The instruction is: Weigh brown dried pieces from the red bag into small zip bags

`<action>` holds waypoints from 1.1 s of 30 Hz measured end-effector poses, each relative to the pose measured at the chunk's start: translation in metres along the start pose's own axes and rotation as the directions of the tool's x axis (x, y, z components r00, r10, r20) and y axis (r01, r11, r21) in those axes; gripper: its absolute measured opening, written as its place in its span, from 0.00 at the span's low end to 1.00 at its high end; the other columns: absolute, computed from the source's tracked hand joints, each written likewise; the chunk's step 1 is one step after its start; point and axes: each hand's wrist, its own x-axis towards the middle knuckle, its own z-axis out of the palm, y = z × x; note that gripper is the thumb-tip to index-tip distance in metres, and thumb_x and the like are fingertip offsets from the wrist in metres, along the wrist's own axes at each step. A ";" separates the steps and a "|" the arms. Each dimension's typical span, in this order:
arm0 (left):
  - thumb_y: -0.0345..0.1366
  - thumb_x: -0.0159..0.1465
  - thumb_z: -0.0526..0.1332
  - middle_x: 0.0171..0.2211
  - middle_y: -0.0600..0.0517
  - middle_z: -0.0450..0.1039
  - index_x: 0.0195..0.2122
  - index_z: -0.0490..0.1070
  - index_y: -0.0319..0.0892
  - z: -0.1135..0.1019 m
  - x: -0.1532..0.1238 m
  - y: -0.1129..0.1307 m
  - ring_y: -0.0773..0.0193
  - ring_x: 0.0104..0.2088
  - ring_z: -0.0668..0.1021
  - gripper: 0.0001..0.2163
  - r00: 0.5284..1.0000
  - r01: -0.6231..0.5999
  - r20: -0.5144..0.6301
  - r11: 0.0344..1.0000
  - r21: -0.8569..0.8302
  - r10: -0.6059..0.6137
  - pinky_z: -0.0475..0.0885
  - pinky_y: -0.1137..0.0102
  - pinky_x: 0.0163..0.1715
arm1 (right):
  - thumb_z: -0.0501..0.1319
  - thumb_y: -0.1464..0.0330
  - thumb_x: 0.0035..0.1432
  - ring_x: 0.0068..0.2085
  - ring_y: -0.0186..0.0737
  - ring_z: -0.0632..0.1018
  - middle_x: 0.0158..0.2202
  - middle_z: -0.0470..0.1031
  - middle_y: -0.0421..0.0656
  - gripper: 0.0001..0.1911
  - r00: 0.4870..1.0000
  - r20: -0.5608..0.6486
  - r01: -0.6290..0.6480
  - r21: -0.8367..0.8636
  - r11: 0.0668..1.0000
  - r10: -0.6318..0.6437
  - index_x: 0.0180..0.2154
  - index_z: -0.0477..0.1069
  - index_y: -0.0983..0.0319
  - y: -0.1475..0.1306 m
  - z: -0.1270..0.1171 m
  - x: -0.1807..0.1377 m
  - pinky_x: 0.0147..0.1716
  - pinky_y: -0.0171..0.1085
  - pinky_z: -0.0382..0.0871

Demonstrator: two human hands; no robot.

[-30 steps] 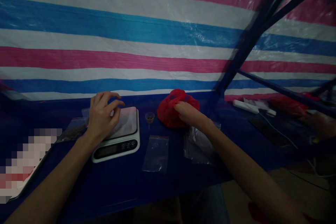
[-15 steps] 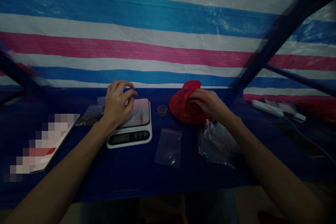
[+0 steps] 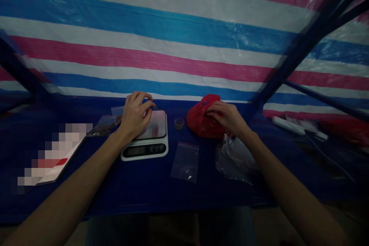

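Note:
Over the left part of a white digital kitchen scale [image 3: 145, 150] hovers my left hand [image 3: 137, 113], its fingers curved and apart, with nothing visible in them. The scale's shiny square plate is partly covered by this hand. My right hand [image 3: 226, 116] has its fingers bent and pinched at the upper right of a crumpled red plastic bag [image 3: 198, 118]; the bag's contents are hidden. Between the scale and the bag stands a small clear cup [image 3: 179, 123] with a little dark material at its bottom. A flat clear zip bag [image 3: 185, 163] lies in front of the cup.
More clear zip bags [image 3: 235, 161] lie beneath my right forearm. Left of the scale rest filled clear bags [image 3: 103, 126] and a flat, partly blurred-out item [image 3: 59, 161]. A white power strip [image 3: 288, 126] with a cable is at right. Blue frame poles and a striped tarp enclose the table.
The view has tilted and shifted slightly. My left hand stays over the scale, and my right hand stays at the red bag with its fingers a little lower against it.

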 end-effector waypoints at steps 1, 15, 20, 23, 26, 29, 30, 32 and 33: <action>0.24 0.61 0.56 0.45 0.48 0.74 0.34 0.75 0.44 0.000 0.000 0.000 0.52 0.50 0.72 0.10 1.000 0.002 0.001 1.000 0.000 -0.002 0.67 0.54 0.50 | 0.61 0.72 0.62 0.42 0.42 0.79 0.40 0.80 0.44 0.07 1.000 -0.011 -0.006 0.015 1.000 0.006 0.38 0.78 0.58 0.000 0.001 0.000 0.45 0.41 0.72; 0.25 0.61 0.58 0.44 0.48 0.74 0.34 0.75 0.44 0.001 -0.001 -0.016 0.51 0.49 0.72 0.09 0.997 0.014 -0.082 1.000 0.027 -0.012 0.67 0.55 0.47 | 0.63 0.69 0.61 0.40 0.41 0.80 0.38 0.82 0.43 0.05 0.994 0.001 -0.105 0.114 0.988 0.105 0.37 0.79 0.59 -0.004 -0.011 0.001 0.45 0.40 0.71; 0.24 0.61 0.57 0.43 0.47 0.74 0.33 0.75 0.43 0.001 -0.002 -0.016 0.51 0.48 0.72 0.09 0.995 0.032 -0.092 0.999 0.015 -0.030 0.67 0.55 0.46 | 0.65 0.65 0.59 0.39 0.43 0.80 0.37 0.81 0.43 0.06 0.984 -0.049 -0.160 0.194 0.968 0.172 0.36 0.80 0.59 -0.022 -0.037 -0.005 0.44 0.42 0.72; 0.24 0.61 0.57 0.43 0.47 0.74 0.33 0.74 0.43 0.001 -0.002 -0.015 0.51 0.49 0.72 0.09 0.996 0.022 -0.084 1.000 0.013 -0.021 0.67 0.54 0.47 | 0.66 0.64 0.59 0.38 0.43 0.80 0.36 0.81 0.44 0.06 0.985 -0.064 -0.140 0.219 0.966 0.157 0.35 0.79 0.59 -0.042 -0.043 0.000 0.42 0.41 0.72; 0.24 0.61 0.57 0.44 0.47 0.74 0.34 0.74 0.43 0.001 -0.002 -0.014 0.51 0.50 0.71 0.09 0.998 0.022 -0.056 1.000 0.002 -0.022 0.67 0.54 0.48 | 0.66 0.66 0.59 0.40 0.42 0.80 0.37 0.81 0.43 0.04 0.997 0.036 -0.080 0.245 0.966 0.074 0.35 0.79 0.59 -0.061 -0.029 0.020 0.43 0.39 0.72; 0.24 0.61 0.57 0.44 0.47 0.74 0.34 0.74 0.44 0.002 -0.003 -0.014 0.51 0.50 0.71 0.09 0.998 0.028 -0.051 1.000 -0.012 -0.029 0.67 0.55 0.48 | 0.65 0.69 0.60 0.39 0.40 0.80 0.37 0.81 0.43 0.03 0.984 0.180 -0.050 0.294 0.954 -0.004 0.36 0.79 0.61 -0.066 0.000 0.046 0.42 0.38 0.72; 0.24 0.60 0.57 0.44 0.47 0.74 0.34 0.74 0.44 0.002 -0.003 -0.015 0.51 0.50 0.71 0.09 0.998 0.030 -0.053 0.999 -0.014 -0.030 0.67 0.55 0.48 | 0.65 0.69 0.59 0.39 0.40 0.80 0.37 0.81 0.44 0.03 0.973 0.229 -0.053 0.311 0.949 -0.021 0.36 0.78 0.61 -0.065 0.010 0.053 0.41 0.38 0.72; 0.24 0.60 0.57 0.44 0.47 0.73 0.34 0.73 0.44 0.002 -0.004 -0.015 0.51 0.49 0.72 0.09 0.998 0.035 -0.057 0.999 -0.015 -0.036 0.67 0.55 0.48 | 0.65 0.69 0.59 0.37 0.40 0.80 0.36 0.81 0.44 0.04 0.947 0.319 -0.084 0.344 0.935 -0.032 0.37 0.78 0.62 -0.062 0.027 0.062 0.39 0.37 0.72; 0.24 0.61 0.57 0.44 0.47 0.73 0.34 0.73 0.44 0.001 -0.004 -0.016 0.52 0.49 0.72 0.09 0.997 0.041 -0.059 0.999 -0.016 -0.042 0.67 0.55 0.49 | 0.65 0.69 0.59 0.37 0.40 0.80 0.36 0.81 0.44 0.04 0.934 0.355 -0.111 0.364 0.925 -0.027 0.36 0.78 0.62 -0.060 0.034 0.065 0.39 0.38 0.73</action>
